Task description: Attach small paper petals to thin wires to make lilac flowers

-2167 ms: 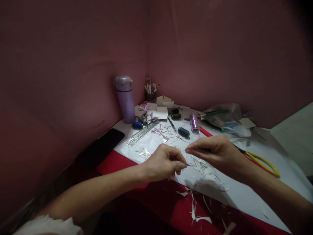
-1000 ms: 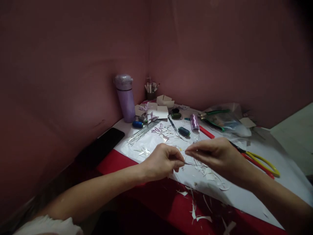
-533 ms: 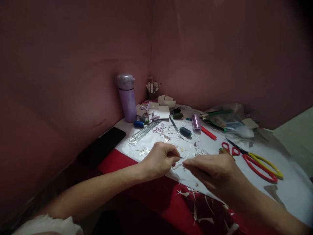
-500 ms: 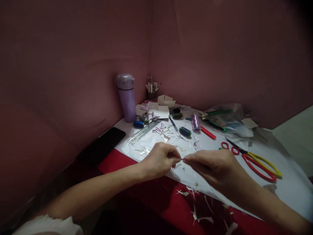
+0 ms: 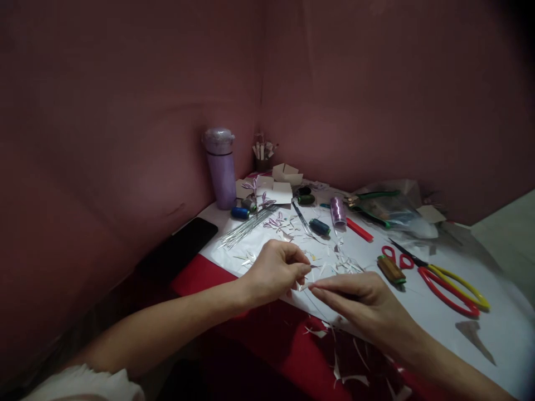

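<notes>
Over the near edge of the white paper, my left hand (image 5: 273, 273) is closed in a pinch, a tiny dark tip poking out past its fingertips. My right hand (image 5: 363, 303) sits just below and to the right, thumb and forefinger pressed together. What it pinches is too small to name. A small pale piece (image 5: 303, 287) shows between the two hands. Behind my right hand lies a brown thread spool (image 5: 391, 269). Thin paper offcuts (image 5: 346, 264) are scattered beyond the fingers, near purple striped petal shapes (image 5: 273, 221) and a bundle of thin wires (image 5: 246, 227).
Scissors with red and yellow handles (image 5: 453, 289) and a red-handled pair (image 5: 397, 258) lie right. A purple bottle (image 5: 222, 178) stands at the back left by a black phone-like slab (image 5: 179, 248). Blue (image 5: 320, 226) and purple (image 5: 337, 211) thread spools lie mid-table. Offcuts litter the red cloth (image 5: 267, 345).
My right hand has moved down and slightly back from my left fingertips, uncovering the brown spool and more offcuts. My left hand keeps its pinch. The whole view has shifted slightly.
</notes>
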`<action>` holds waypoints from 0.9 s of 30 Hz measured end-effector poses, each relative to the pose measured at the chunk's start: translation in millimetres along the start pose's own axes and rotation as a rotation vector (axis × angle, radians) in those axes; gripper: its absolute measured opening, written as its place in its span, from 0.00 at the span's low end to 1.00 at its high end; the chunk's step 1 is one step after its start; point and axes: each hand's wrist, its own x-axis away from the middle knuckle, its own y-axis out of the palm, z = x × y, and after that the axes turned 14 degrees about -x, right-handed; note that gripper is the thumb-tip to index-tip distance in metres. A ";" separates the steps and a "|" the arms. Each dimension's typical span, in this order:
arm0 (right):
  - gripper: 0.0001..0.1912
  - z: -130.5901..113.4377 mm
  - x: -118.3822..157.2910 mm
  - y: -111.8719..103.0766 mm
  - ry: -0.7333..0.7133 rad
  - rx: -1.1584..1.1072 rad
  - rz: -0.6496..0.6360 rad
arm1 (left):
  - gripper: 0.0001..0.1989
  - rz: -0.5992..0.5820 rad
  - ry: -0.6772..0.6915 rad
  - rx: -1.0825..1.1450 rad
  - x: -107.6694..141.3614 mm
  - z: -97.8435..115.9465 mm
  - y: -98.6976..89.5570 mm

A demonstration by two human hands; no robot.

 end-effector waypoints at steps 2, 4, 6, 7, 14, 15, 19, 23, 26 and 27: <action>0.09 -13.7 0.0 -1.6 -0.114 0.172 0.024 | 0.04 0.025 0.119 -0.159 -1.1 -2.1 1.2; 0.08 -24.4 -8.2 -10.0 -0.160 0.266 0.018 | 0.04 -0.006 0.204 -0.224 -0.7 -1.6 2.0; 0.07 -27.8 -20.8 -21.4 -0.109 0.201 -0.027 | 0.03 -0.115 0.159 -0.126 0.7 1.7 1.8; 0.06 -26.3 -26.9 -26.4 -0.056 0.121 -0.054 | 0.04 -0.171 0.109 -0.042 1.7 4.1 1.3; 0.09 1.7 -25.9 -17.1 0.134 -0.317 0.093 | 0.13 -0.165 -0.023 0.303 6.0 13.0 -2.0; 0.08 2.8 -21.8 -12.4 0.125 -0.327 0.129 | 0.13 -0.143 -0.023 0.304 5.8 12.7 -1.5; 0.08 2.6 -12.1 -1.5 0.028 -0.324 0.221 | 0.12 -0.071 0.000 0.273 4.9 11.8 2.4; 0.12 7.3 -13.5 -0.3 0.082 -0.389 0.277 | 0.10 -0.024 0.026 0.243 4.9 11.9 6.5; 0.15 13.0 -15.2 0.3 0.125 -0.458 0.315 | 0.09 -0.007 0.022 0.227 4.4 11.5 8.9; 0.15 14.6 -15.5 0.6 0.123 -0.471 0.319 | 0.09 -0.004 0.016 0.220 4.0 11.3 9.5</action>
